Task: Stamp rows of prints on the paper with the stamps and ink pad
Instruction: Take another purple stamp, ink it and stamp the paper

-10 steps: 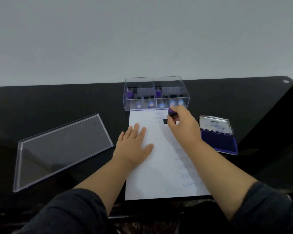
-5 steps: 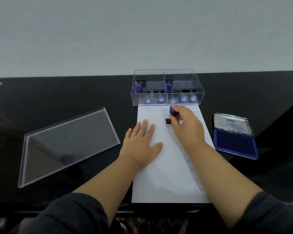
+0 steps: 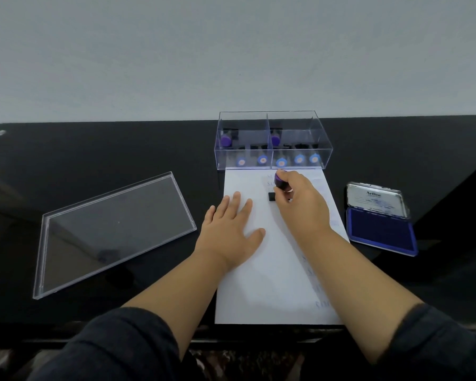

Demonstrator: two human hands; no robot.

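A white sheet of paper [image 3: 272,284] lies on the black table, with faint blue prints along its right side and near its top. My right hand [image 3: 300,204] grips a purple-handled stamp [image 3: 280,182] whose black base [image 3: 271,197] sits on the upper part of the paper. My left hand [image 3: 228,229] lies flat on the paper's left half, fingers spread. An open blue ink pad [image 3: 379,232] sits to the right of the sheet.
A clear plastic box [image 3: 272,141] holding several more stamps stands just beyond the paper's top edge. Its clear lid [image 3: 113,229] lies flat to the left. The table's near edge runs just below the paper.
The view shifted, so everything sits further right and lower in frame. The stamp stays pressed at about the same spot on the upper paper; my left hand stays flat.
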